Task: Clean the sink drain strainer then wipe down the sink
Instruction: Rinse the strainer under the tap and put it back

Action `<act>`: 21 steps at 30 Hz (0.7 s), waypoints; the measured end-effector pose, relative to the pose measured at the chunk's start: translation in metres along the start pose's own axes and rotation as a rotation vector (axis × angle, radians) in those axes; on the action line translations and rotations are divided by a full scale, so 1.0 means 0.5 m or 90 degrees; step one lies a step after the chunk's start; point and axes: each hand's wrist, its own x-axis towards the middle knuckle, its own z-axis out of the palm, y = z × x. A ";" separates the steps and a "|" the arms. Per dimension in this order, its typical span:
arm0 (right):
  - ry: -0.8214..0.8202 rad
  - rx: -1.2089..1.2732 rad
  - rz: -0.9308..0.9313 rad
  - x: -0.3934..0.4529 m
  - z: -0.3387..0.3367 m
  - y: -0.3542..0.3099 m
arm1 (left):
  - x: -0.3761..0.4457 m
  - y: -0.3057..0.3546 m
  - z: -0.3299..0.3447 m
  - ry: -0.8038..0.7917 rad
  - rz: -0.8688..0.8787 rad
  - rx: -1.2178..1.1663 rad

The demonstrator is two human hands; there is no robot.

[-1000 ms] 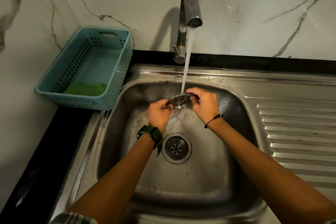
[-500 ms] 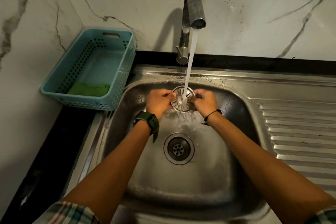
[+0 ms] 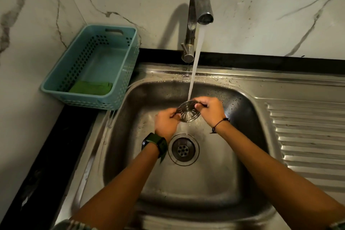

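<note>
Both the left hand (image 3: pixel 167 122) and the right hand (image 3: pixel 210 109) pinch opposite edges of the wet strainer (image 3: pixel 188 111) under the tap's stream (image 3: pixel 195 63), above the open drain (image 3: pixel 183 149), where slick metal could slip free and clatter into the sink (image 3: pixel 248 110).

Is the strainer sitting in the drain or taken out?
Out. Both hands, left hand and right hand, hold the strainer under the tap's stream, above the uncovered drain.
</note>
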 end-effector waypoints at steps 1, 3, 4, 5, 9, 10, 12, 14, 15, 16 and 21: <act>0.019 0.039 0.034 0.008 -0.008 0.004 | 0.005 0.016 0.006 -0.002 0.031 0.021; 0.044 0.113 0.091 0.024 -0.020 0.008 | 0.016 0.047 0.013 0.006 0.093 0.062; 0.055 0.141 0.111 0.031 -0.025 0.009 | 0.022 0.061 0.015 0.005 0.117 0.064; 0.064 0.160 0.126 0.036 -0.029 0.009 | 0.027 0.072 0.015 0.003 0.130 0.062; 0.042 0.179 0.156 0.061 -0.024 -0.005 | 0.047 0.084 -0.003 0.016 0.065 -0.026; 0.024 0.179 0.164 0.067 -0.020 -0.015 | 0.049 0.080 -0.012 0.012 0.021 -0.083; -0.034 0.162 0.182 0.080 -0.013 -0.036 | 0.044 0.067 -0.032 -0.007 -0.064 -0.184; -0.144 0.129 0.213 0.087 -0.015 -0.054 | 0.030 0.047 -0.050 -0.037 -0.135 -0.257; -0.212 0.100 0.226 0.087 -0.018 -0.064 | 0.023 0.035 -0.058 -0.053 -0.160 -0.284; -0.273 0.074 0.238 0.085 -0.022 -0.069 | 0.015 0.024 -0.064 -0.066 -0.175 -0.299; -0.388 0.043 0.259 0.065 -0.046 -0.063 | -0.005 -0.003 -0.052 -0.061 -0.146 -0.275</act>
